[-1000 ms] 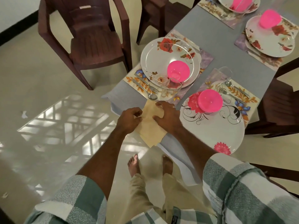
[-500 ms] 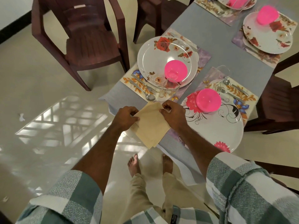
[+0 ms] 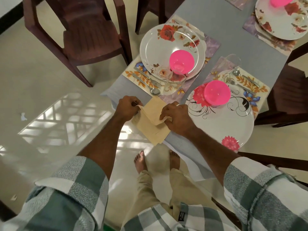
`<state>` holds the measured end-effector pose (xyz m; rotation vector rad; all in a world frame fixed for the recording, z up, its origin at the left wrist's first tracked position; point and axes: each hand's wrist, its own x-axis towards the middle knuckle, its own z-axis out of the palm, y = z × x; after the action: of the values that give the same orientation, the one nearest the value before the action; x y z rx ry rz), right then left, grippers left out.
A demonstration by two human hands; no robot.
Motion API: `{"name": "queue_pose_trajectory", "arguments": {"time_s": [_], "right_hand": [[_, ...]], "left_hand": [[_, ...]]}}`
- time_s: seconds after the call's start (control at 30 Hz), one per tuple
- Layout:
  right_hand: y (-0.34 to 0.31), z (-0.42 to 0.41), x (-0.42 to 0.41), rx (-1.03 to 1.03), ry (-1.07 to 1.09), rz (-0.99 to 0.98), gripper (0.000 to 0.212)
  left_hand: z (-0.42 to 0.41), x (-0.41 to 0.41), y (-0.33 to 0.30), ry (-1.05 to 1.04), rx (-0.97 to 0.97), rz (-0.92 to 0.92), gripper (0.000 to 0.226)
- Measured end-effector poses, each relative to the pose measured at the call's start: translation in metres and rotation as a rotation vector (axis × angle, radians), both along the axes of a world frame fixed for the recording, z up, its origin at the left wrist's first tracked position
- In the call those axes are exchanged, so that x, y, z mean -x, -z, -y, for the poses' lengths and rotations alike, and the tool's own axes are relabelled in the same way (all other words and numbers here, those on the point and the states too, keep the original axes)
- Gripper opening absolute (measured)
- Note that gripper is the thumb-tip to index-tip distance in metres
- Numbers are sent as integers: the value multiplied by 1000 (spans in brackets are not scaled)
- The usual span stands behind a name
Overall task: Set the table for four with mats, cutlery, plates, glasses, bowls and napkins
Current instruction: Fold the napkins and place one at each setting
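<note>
**Both hands on the napkins at the corner**

The left hand (image 3: 127, 106) pinches one edge of the stack of beige folded paper napkins (image 3: 152, 121), its fingers closed on a thin layer. The right hand (image 3: 177, 116) grips the opposite edge, fingers curled around it. The stack overhangs the corner of the grey surface (image 3: 230, 39), just beside the white flowered plate (image 3: 221, 124) carrying an upturned pink plastic bowl (image 3: 216, 95).

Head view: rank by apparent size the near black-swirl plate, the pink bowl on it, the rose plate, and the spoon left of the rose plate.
1. Black-swirl plate, though it sits nearer the camera
2. Rose plate, so true ranking against the first is unsure
3. Pink bowl
4. Spoon
</note>
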<state>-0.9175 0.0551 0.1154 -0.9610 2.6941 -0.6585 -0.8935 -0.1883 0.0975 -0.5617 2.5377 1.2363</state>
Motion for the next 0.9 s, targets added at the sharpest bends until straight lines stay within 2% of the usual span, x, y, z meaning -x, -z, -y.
{"name": "queue_pose_trajectory", "arguments": {"time_s": [0.33,0.47,0.5,0.57,0.63,0.77,0.9], "right_hand": [[18,8,-18,-98,-27,-73,25],[24,6,-23,-120,-20,-52,21],[25,5,-25,-113,-16,-52,24],[26,3,-27,-89,3,-44,42],[26,2,-24,-26,96,10,50],[23,3,-7,5,370,120,39],[14,3,4,-162,329,228,44]], "left_hand": [[9,2,-4,3,-54,-16,24],[4,7,-5,-121,-65,3,12],[3,7,-4,-111,-58,-14,14],[3,6,-3,-59,-35,-30,20],[3,6,-1,-16,5,-21,24],[3,7,1,16,2,-23,22],[7,8,0,-7,-47,-52,19]]}}
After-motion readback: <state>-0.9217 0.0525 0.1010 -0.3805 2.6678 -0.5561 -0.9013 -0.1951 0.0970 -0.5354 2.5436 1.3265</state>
